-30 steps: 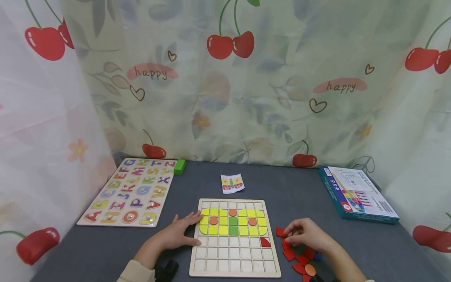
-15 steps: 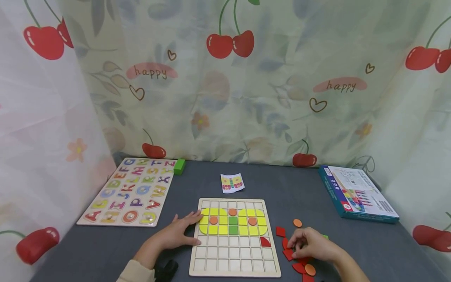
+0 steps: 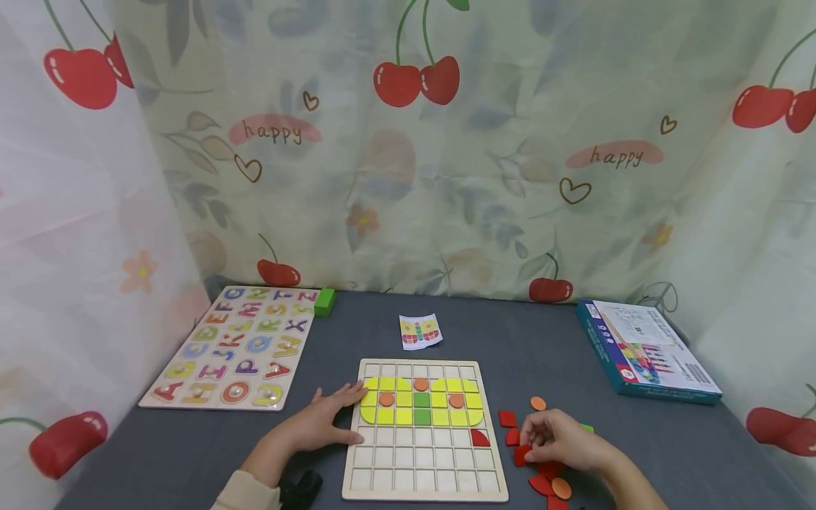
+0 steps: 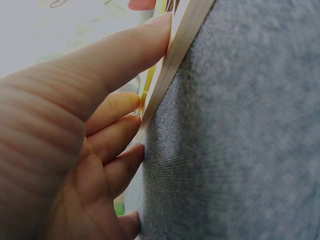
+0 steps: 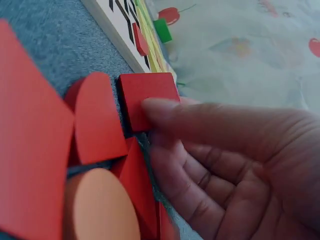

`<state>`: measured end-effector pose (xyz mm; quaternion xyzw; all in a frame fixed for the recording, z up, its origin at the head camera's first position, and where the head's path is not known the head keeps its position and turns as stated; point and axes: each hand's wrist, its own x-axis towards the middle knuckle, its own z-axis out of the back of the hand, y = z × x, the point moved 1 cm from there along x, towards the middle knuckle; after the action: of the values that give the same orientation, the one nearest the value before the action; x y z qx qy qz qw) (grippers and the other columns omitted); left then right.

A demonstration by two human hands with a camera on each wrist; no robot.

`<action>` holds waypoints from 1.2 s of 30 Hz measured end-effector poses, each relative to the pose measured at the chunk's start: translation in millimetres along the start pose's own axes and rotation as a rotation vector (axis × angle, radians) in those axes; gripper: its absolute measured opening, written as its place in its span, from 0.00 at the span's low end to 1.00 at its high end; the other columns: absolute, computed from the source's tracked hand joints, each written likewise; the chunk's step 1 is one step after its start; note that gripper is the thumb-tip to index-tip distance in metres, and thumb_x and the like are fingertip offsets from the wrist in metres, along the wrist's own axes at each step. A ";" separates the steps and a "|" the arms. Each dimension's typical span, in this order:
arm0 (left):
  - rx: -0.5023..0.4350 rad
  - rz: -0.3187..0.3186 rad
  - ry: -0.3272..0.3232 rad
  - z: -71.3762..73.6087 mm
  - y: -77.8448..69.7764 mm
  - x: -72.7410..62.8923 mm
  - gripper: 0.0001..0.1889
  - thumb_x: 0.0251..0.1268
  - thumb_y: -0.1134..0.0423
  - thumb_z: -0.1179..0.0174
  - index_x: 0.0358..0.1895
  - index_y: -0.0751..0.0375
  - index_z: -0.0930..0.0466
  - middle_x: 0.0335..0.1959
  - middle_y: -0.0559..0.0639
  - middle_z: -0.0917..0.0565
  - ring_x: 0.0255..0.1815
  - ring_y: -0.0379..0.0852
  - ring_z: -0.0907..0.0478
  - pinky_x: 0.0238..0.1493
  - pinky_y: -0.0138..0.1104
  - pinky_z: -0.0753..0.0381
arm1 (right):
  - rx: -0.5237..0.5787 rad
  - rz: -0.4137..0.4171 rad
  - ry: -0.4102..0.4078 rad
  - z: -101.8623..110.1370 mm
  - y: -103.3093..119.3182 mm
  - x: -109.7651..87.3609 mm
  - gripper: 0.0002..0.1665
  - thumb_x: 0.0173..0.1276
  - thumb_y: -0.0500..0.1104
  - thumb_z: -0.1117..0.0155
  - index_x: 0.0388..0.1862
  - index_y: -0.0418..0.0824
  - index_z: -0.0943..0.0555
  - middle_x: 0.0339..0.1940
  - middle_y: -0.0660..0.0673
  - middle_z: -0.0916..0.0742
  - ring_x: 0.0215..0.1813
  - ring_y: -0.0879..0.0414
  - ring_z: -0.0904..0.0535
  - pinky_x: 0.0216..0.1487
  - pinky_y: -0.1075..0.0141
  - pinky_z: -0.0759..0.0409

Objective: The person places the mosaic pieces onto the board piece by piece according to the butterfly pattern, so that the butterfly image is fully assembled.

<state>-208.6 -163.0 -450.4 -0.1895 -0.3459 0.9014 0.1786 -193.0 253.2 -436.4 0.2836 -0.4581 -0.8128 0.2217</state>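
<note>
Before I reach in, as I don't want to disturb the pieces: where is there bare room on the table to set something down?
Bare table lies between the picture card and the box, and again between that card and the green block. It is crowded around the right hand, where red pieces and orange discs lie beside the grid board.

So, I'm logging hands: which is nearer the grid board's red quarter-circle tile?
Right: right hand beside the grid board, right of that tile; left hand touching the board's left edge.
</note>
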 end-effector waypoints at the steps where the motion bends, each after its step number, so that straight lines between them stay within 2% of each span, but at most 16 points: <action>1: -0.004 -0.001 0.001 0.1 -0.1 -0.1 0.43 0.49 0.48 0.32 0.70 0.54 0.40 0.74 0.51 0.43 0.76 0.57 0.53 0.68 0.64 0.69 | 0.007 -0.006 -0.008 0.1 0.6 1.0 0.14 0.61 0.41 0.35 0.37 0.31 0.23 0.27 0.48 0.19 0.26 0.64 0.26 0.28 0.73 0.24; 6: -0.007 -0.004 0.007 0.0 -0.1 0.3 0.43 0.50 0.48 0.32 0.71 0.54 0.40 0.74 0.51 0.43 0.76 0.57 0.53 0.68 0.64 0.69 | 0.049 -0.037 -0.061 -1.9 4.4 8.8 0.15 0.63 0.43 0.36 0.37 0.30 0.23 0.28 0.46 0.17 0.26 0.61 0.23 0.30 0.70 0.20; 13: 0.008 -0.011 0.001 0.2 1.3 0.6 0.43 0.50 0.47 0.32 0.71 0.54 0.40 0.74 0.51 0.43 0.76 0.56 0.54 0.68 0.64 0.70 | 0.072 -0.036 -0.127 -8.2 11.7 24.6 0.15 0.62 0.43 0.35 0.37 0.30 0.22 0.28 0.44 0.16 0.28 0.58 0.20 0.33 0.68 0.17; 24: 0.004 -0.011 0.000 0.3 0.5 0.9 0.43 0.50 0.47 0.32 0.71 0.54 0.40 0.74 0.51 0.43 0.76 0.57 0.54 0.69 0.63 0.70 | 0.141 -0.038 -0.123 -21.7 23.6 46.7 0.15 0.61 0.42 0.34 0.37 0.29 0.22 0.27 0.45 0.16 0.26 0.59 0.21 0.32 0.68 0.17; 36: -0.008 -0.026 -0.003 0.6 0.5 0.1 0.43 0.50 0.48 0.32 0.70 0.55 0.40 0.74 0.52 0.43 0.76 0.58 0.54 0.68 0.64 0.70 | 0.080 -0.018 -0.125 -31.2 33.9 73.5 0.11 0.58 0.38 0.32 0.34 0.30 0.21 0.23 0.47 0.17 0.24 0.59 0.22 0.30 0.68 0.18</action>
<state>-209.0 -163.7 -450.3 -0.1844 -0.3523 0.8978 0.1890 -223.3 171.9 -439.0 0.2450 -0.5007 -0.8118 0.1740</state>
